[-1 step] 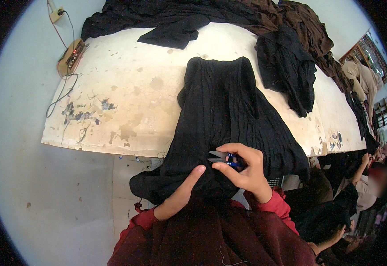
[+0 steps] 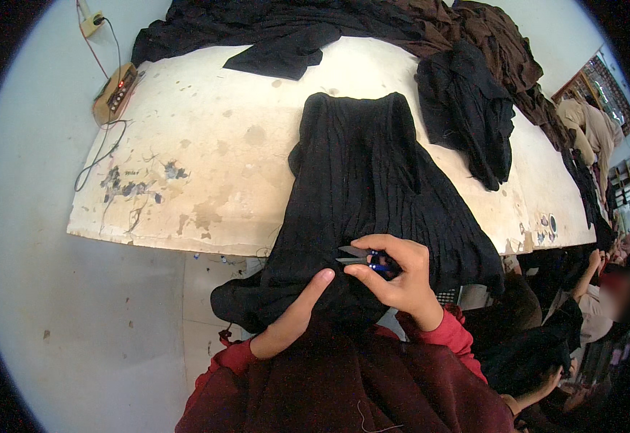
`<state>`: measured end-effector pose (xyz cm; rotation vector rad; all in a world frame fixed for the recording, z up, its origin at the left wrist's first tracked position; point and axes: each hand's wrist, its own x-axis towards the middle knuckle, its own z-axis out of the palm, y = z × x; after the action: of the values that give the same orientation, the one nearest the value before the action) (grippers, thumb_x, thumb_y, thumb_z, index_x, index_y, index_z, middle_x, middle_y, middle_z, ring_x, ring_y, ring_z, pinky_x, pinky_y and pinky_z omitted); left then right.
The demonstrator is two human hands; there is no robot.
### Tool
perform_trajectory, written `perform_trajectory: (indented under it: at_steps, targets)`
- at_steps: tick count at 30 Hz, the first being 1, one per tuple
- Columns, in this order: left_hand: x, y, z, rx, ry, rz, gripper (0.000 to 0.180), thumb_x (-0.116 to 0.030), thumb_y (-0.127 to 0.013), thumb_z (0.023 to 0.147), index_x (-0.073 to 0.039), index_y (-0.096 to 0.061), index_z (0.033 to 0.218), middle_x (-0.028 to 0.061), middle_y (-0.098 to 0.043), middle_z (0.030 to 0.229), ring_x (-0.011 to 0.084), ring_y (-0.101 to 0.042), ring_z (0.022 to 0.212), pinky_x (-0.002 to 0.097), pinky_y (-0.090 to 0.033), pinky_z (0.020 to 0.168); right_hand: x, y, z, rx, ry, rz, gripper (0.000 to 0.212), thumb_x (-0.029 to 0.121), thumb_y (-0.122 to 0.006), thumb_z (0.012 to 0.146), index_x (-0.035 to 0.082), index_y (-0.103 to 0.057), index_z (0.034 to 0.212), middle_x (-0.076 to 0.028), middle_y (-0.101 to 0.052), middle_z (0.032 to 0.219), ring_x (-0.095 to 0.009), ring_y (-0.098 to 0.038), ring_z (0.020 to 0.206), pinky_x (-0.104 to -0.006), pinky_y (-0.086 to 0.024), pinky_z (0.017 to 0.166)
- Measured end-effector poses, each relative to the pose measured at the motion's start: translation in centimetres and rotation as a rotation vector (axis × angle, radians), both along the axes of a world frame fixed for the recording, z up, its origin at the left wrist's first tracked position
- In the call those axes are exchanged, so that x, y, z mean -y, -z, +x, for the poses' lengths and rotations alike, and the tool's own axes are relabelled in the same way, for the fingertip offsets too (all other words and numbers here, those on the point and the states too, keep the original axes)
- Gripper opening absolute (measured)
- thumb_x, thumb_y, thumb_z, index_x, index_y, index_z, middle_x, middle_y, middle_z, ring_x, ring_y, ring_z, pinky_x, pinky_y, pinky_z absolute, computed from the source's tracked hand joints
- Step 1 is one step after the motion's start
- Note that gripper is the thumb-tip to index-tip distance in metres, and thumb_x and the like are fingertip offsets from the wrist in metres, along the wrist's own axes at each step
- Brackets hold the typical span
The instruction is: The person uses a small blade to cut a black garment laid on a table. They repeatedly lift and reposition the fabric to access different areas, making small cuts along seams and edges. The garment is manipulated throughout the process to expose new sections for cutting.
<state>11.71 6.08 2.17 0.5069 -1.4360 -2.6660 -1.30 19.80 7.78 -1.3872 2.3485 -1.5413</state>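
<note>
A black pleated garment [image 2: 351, 166] stretches from the table over its near edge toward my lap. My left hand [image 2: 297, 310] grips its near part, thumb on top and the other fingers hidden by the cloth. In my right hand [image 2: 405, 278] is a pair of thread snips [image 2: 376, 262] with blue handles, held between thumb and fingers. The snips' blades are apart and point left, just above the cloth and close to my left thumb. Whether a thread lies between the blades is too small to tell.
The pale, stained table [image 2: 214, 144] has a curved near edge. Black cloth [image 2: 466, 108] lies at right, with dark and brown cloth [image 2: 502, 43] heaped behind. A small box with a red light [image 2: 116, 94] and a cord sits at the far left. Other people [image 2: 596, 310] work at right.
</note>
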Motion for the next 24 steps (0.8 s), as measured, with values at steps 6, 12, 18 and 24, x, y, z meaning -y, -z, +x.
perform_trajectory:
  at_steps: [6,12,18,24]
  targets:
    - [-0.3,-2.0,-0.2,0.049,-0.041,-0.110,0.036,-0.020,-0.055,0.100,-0.002,-0.055,0.131,0.0075,-0.059,0.126,0.0166,-0.058,0.113,0.0320,-0.046,0.100,0.1,-0.2,-0.2,-0.188,0.054,0.034,0.018,0.019,-0.080,0.077,0.007,-0.072,0.088,-0.008,-0.073,0.083,-0.022,-0.071,0.067,-0.0295,-0.052,0.057]
    - [-0.2,-1.0,-0.1,0.035,-0.084,-0.337,0.034,-0.018,-0.055,0.100,-0.001,-0.056,0.129,0.0072,-0.059,0.127,0.0166,-0.058,0.112,0.0326,-0.047,0.098,-0.2,-1.0,0.1,0.091,0.033,0.012,0.021,0.011,-0.080,0.076,0.000,-0.070,0.091,-0.010,-0.073,0.085,-0.017,-0.070,0.075,-0.0261,-0.051,0.068]
    - [-1.1,2.0,0.2,-0.132,-0.222,-0.594,0.030,-0.016,-0.059,0.097,0.001,-0.059,0.123,0.0087,-0.062,0.121,0.0183,-0.059,0.109,0.0331,-0.047,0.097,1.7,-2.9,1.0,0.003,-0.035,0.066,0.031,0.010,-0.081,0.074,0.002,-0.070,0.101,-0.008,-0.066,0.085,-0.016,-0.064,0.076,-0.0267,-0.048,0.069]
    - [-1.3,-0.8,-0.7,-0.053,-0.268,-0.651,0.029,-0.015,-0.070,0.090,0.004,-0.065,0.112,0.0143,-0.067,0.112,0.0235,-0.065,0.103,0.0339,-0.049,0.093,2.7,-0.4,-0.4,0.079,-0.022,-0.105,0.016,-0.004,-0.074,0.075,0.000,-0.071,0.090,-0.007,-0.065,0.083,-0.017,-0.062,0.076,-0.0275,-0.047,0.069]
